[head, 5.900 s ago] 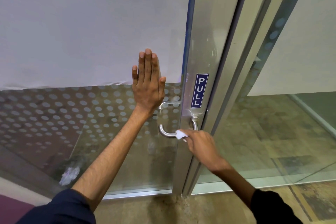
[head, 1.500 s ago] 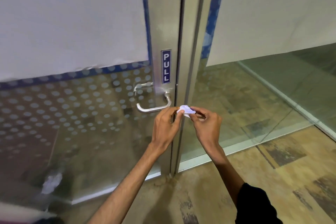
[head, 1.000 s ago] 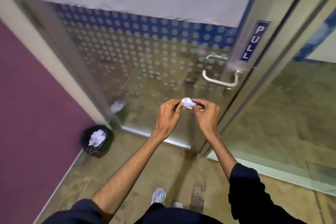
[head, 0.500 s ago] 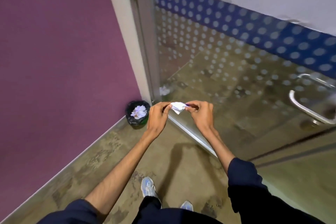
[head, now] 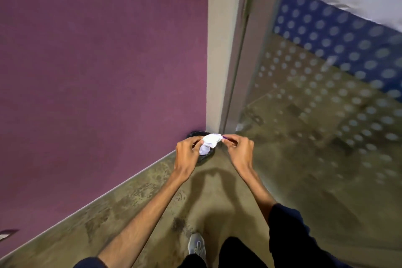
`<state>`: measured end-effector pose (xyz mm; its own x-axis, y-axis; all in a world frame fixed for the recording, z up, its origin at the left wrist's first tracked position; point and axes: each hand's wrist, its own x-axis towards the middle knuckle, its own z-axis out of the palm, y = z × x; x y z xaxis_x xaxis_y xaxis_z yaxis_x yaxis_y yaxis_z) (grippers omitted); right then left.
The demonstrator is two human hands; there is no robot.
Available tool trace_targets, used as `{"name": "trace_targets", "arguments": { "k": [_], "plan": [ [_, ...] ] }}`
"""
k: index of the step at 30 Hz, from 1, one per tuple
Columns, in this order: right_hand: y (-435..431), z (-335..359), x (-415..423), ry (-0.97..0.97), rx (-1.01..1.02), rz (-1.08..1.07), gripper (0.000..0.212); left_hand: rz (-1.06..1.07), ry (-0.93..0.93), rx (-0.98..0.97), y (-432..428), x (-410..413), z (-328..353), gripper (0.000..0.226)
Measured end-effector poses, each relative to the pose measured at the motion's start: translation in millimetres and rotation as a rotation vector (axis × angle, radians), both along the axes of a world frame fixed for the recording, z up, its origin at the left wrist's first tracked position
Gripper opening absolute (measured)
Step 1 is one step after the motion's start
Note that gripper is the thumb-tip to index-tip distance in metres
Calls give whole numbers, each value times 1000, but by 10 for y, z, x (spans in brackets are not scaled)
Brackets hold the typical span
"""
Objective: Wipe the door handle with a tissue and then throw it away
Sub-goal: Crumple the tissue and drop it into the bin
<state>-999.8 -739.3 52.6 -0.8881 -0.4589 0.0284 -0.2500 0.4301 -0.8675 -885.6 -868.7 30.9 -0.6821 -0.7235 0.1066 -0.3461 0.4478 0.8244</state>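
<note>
We are pinching a crumpled white tissue (head: 210, 139) between both hands at frame center. Our left hand (head: 187, 154) is gripping its left end with curled fingers; our right hand (head: 237, 149) is nipping the right end between thumb and fingertips. Just behind the tissue, toward 12 o'clock, a small round black-lined bin (head: 204, 156) is sitting on the mottled concrete floor (head: 139, 198), holding white paper. A matte purple wall (head: 97, 61) is filling 10 o'clock. A glass door (head: 326, 98) with frosted dots is spanning 2 o'clock. A grey sneaker (head: 196, 246) is showing at 6 o'clock.
</note>
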Motion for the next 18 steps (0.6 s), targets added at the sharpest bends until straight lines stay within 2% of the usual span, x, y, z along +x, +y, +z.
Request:
{"name": "trace_targets", "arguments": {
  "k": [7,11,15,18],
  "plan": [
    [-772,-269,-285,-35,87,50,17,130,-18,63,-618,-277,-201,18],
    [-1179,-501,-575,99,129,90,13,146,-75,141,-925,-571,-408,21],
    [-1507,-668,-883,-42,132,143,14,186,-112,16,-1196,-926,-705,20],
    [-1667,-908,-1132,-49,184,159,18,237,-163,-31,-1346,-1196,-879,16]
  ]
}}
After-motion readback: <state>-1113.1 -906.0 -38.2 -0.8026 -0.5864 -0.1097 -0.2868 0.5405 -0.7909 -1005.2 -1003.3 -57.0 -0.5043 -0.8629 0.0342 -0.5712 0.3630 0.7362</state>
